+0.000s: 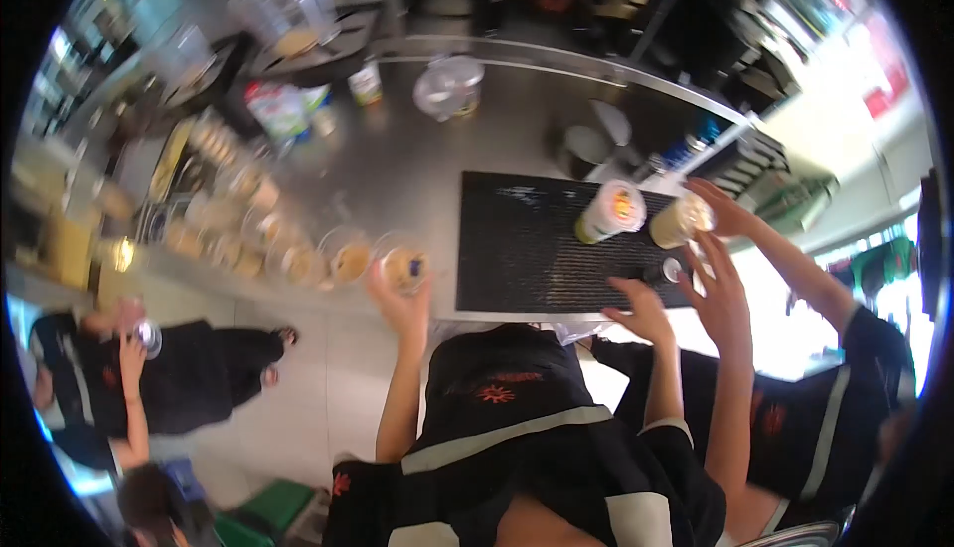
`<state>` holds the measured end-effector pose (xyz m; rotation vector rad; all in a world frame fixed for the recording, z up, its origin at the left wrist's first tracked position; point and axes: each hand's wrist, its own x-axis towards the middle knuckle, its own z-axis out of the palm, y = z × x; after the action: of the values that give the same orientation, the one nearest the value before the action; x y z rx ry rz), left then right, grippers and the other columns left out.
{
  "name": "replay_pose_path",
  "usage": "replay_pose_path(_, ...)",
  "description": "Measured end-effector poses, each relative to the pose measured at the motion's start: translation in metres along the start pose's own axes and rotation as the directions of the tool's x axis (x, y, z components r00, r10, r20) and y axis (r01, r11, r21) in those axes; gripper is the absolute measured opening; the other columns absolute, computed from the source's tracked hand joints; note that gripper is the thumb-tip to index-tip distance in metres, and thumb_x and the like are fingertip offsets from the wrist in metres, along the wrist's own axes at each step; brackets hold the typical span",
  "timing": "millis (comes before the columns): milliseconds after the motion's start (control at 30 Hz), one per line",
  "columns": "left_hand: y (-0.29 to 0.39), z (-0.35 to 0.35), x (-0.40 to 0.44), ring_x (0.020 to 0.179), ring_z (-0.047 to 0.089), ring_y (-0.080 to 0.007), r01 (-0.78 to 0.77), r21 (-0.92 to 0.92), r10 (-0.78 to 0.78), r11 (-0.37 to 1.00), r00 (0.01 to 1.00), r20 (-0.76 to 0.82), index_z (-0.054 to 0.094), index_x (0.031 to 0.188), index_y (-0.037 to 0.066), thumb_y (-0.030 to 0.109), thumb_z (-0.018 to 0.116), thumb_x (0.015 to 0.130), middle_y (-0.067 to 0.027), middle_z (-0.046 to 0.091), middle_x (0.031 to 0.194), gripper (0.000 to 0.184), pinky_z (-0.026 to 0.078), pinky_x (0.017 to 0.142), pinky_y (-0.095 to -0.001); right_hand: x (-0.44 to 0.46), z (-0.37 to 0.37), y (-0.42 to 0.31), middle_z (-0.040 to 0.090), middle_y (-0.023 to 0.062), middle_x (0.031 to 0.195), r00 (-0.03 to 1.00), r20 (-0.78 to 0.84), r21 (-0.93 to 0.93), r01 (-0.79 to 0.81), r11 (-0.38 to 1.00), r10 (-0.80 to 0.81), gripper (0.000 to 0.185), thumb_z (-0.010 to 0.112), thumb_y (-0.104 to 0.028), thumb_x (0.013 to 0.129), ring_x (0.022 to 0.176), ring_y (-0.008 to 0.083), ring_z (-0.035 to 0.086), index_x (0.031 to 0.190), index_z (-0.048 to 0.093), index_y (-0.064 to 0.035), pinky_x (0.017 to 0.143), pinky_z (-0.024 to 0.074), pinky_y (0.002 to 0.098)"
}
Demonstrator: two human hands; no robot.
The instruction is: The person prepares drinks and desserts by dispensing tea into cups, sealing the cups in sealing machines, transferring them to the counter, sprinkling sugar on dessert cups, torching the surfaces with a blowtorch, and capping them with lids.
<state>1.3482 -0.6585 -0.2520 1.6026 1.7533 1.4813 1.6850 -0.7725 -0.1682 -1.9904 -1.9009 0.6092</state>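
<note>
My left hand is closed around the side of a clear plastic cup with something brownish in it, at the worktop's front edge. Beside it stands another such cup. My right hand hovers over the front right of a black ribbed mat, fingers apart and holding nothing. Closest to it is a small dark cylinder with a pale round end. A sealed cup with a printed lid rests on the mat. To its right is a cup with a pale, creamy top.
A co-worker's hands reach in from the right around the creamy cup. Several filled cups crowd the worktop's left side. Metal containers stand behind the mat, and bags lie at the back left. Another person is at far left.
</note>
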Motion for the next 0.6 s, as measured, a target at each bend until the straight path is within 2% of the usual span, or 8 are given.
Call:
replay_pose_path(33,0.002,-0.001,0.0,0.115,0.032,-0.0344,0.02,0.002,-0.02,1.0,1.0,-0.012,0.033,0.123,0.002,0.024,0.076,0.061,-0.0181,0.036,0.121,0.078,0.026,0.096,-0.0432,-0.003,0.012,0.004,0.055,0.0188,0.105,0.999,0.043,0.048,0.024,0.999,-0.026,0.052,0.067,-0.028,0.067,0.099,0.0325,0.051,0.11,0.052,-0.0024,0.086,0.0395,0.038)
replay_pose_path(133,-0.016,0.001,0.0,0.115,0.033,-0.0339,-0.089,-0.05,0.087,0.995,0.995,-0.04,0.035,0.122,0.002,0.024,0.077,0.06,-0.0178,0.037,0.121,0.078,0.027,0.096,-0.0429,-0.004,0.043,0.001,0.058,0.0195,0.095,0.983,0.154,0.143,0.073,0.987,-0.095,0.053,0.067,-0.031,0.068,0.093,0.0335,0.054,0.109,0.052,-0.001,0.084,0.0412,0.0373)
replay_pose_path(200,-0.018,0.001,-0.002,0.115,0.033,-0.0337,-0.096,-0.075,0.094,0.993,0.995,-0.032,0.036,0.122,0.002,0.023,0.077,0.059,-0.0177,0.037,0.12,0.078,0.027,0.096,-0.0429,-0.001,0.054,-0.01,0.057,0.0202,0.102,0.944,0.327,0.102,0.01,0.995,-0.043,0.055,0.064,-0.036,0.07,0.097,0.033,0.053,0.11,0.052,-0.0007,0.085,0.0403,0.037)
replay_pose_path(233,-0.018,0.0,-0.002,0.115,0.034,-0.0335,-0.08,-0.085,0.078,0.993,0.997,-0.03,0.037,0.121,0.001,0.023,0.077,0.059,-0.0176,0.037,0.12,0.077,0.027,0.096,-0.043,0.0,0.071,-0.003,0.056,0.0207,0.104,0.937,0.347,0.073,0.004,0.997,-0.029,0.056,0.062,-0.039,0.071,0.098,0.0329,0.053,0.111,0.051,-0.0014,0.086,0.0398,0.0377)
replay_pose_path(267,-0.017,0.0,-0.002,0.115,0.034,-0.0335,-0.102,-0.093,0.099,0.99,0.995,-0.026,0.037,0.121,0.001,0.023,0.077,0.059,-0.0176,0.037,0.12,0.077,0.027,0.096,-0.043,0.0,0.085,0.002,0.055,0.0212,0.102,0.95,0.303,0.139,0.041,0.989,-0.082,0.054,0.061,-0.039,0.072,0.096,0.0341,0.052,0.11,0.052,-0.0027,0.086,0.04,0.0387)
replay_pose_path(333,-0.012,-0.004,-0.002,0.115,0.033,-0.0327,-0.109,-0.015,0.109,0.994,0.994,0.029,0.038,0.121,0.001,0.023,0.077,0.058,-0.0171,0.038,0.12,0.077,0.027,0.096,-0.0422,0.003,0.093,-0.008,0.053,0.0231,0.103,0.941,0.315,0.15,0.081,0.985,-0.125,0.058,0.061,-0.039,0.071,0.097,0.0362,0.051,0.113,0.048,-0.0018,0.084,0.0409,0.0409)
replay_pose_path(433,-0.01,-0.004,-0.004,0.115,0.035,-0.032,-0.153,-0.013,0.153,0.988,0.987,0.048,0.038,0.121,0.001,0.021,0.076,0.058,-0.0161,0.039,0.12,0.076,0.029,0.095,-0.0413,0.006,0.097,-0.021,0.054,0.0213,0.101,0.896,0.436,0.073,0.063,0.995,-0.088,0.053,0.059,-0.038,0.073,0.096,0.0353,0.052,0.113,0.048,-0.0064,0.08,0.0432,0.0412)
replay_pose_path(600,-0.036,0.006,-0.007,0.114,0.038,-0.0306,-0.079,-0.161,0.09,0.984,0.994,0.063,0.036,0.122,0.001,0.017,0.074,0.058,-0.0148,0.039,0.121,0.076,0.031,0.096,-0.04,0.004,0.109,-0.015,0.055,0.0204,0.101,0.879,0.469,0.047,0.071,0.996,-0.085,0.052,0.058,-0.041,0.072,0.092,0.0348,0.055,0.111,0.05,-0.0063,0.077,0.0454,0.0421)
